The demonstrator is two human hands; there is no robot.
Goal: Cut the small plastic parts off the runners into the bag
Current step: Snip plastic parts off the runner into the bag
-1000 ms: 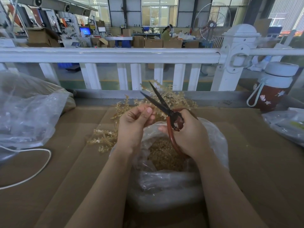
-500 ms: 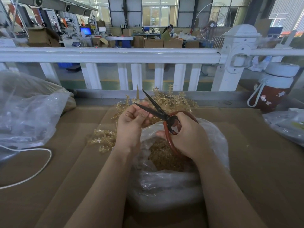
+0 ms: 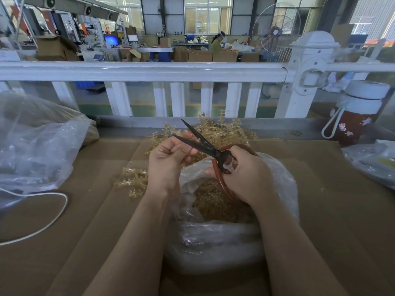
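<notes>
My right hand (image 3: pixel 245 176) grips the red handles of black-bladed scissors (image 3: pixel 203 144), whose blades are spread apart and point up and left. My left hand (image 3: pixel 168 161) pinches a thin amber runner piece just below the blades. Under both hands stands a clear plastic bag (image 3: pixel 215 238), open at the top and holding several small amber cut parts (image 3: pixel 213 208). A pile of amber runners (image 3: pixel 226 133) lies behind the hands by the railing. A few more runners (image 3: pixel 132 180) lie on the cardboard left of my left wrist.
Brown cardboard (image 3: pixel 333 221) covers the table. A large crumpled clear bag (image 3: pixel 36 144) sits at the left with a white cable (image 3: pixel 51 221) in front of it. A red bottle with a white lid (image 3: pixel 357 116) and another clear bag (image 3: pixel 372 161) are at the right. A white railing (image 3: pixel 149 71) runs along the far edge.
The scissors have dropped lower and tilted further left, their blades staying spread. My left hand has kept its pinch on the runner piece beside the blades.
</notes>
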